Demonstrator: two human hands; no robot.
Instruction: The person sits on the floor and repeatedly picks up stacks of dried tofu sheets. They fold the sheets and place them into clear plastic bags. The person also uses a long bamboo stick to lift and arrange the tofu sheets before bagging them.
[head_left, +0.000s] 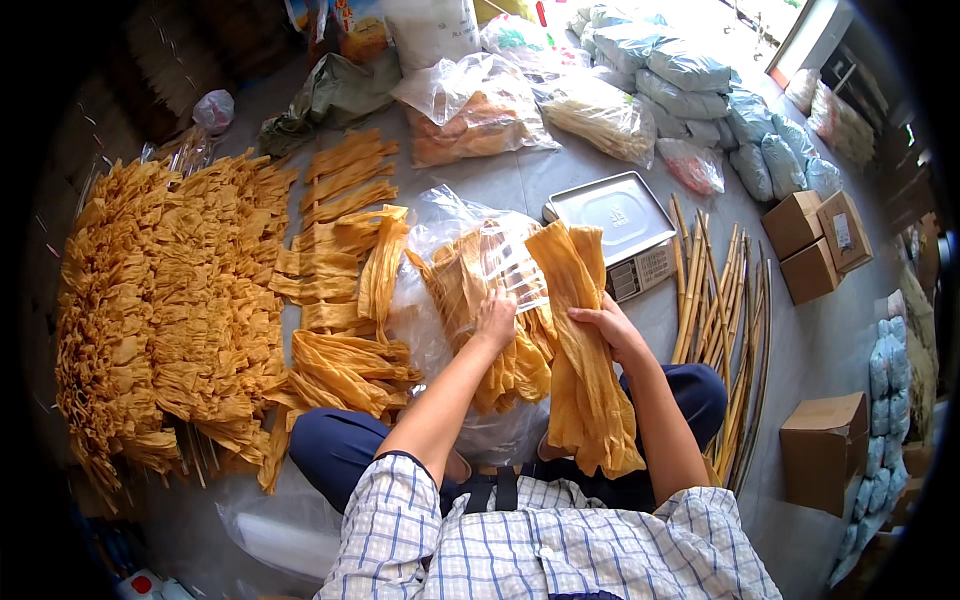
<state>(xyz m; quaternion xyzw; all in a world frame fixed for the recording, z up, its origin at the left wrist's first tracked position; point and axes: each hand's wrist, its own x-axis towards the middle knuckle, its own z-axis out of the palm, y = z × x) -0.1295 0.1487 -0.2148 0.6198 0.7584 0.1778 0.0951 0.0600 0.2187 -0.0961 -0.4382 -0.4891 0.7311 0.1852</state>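
My right hand (609, 324) grips a long, wrinkled yellow-brown dried sheet (581, 360), folded lengthwise and hanging down in front of my knee. My left hand (496, 319) is at the edge of a clear plastic bag (517, 259), over more such sheets (454, 281) that lie partly inside it; its fingertips are partly hidden, so its hold is unclear. The bag rests on the floor between my legs. A loose bundle of sheets (345, 367) lies left of the bag, beside sheets laid across thin sticks (326, 277).
Stacked rows of yellow sheets (180, 300) fill the left. Beyond the bag stands a scale with a metal tray (615, 217). Bamboo poles (712, 300) lie at the right, near cardboard boxes (821, 450). Filled plastic bags (476, 131) and pale blue sacks (690, 67) are farther back.
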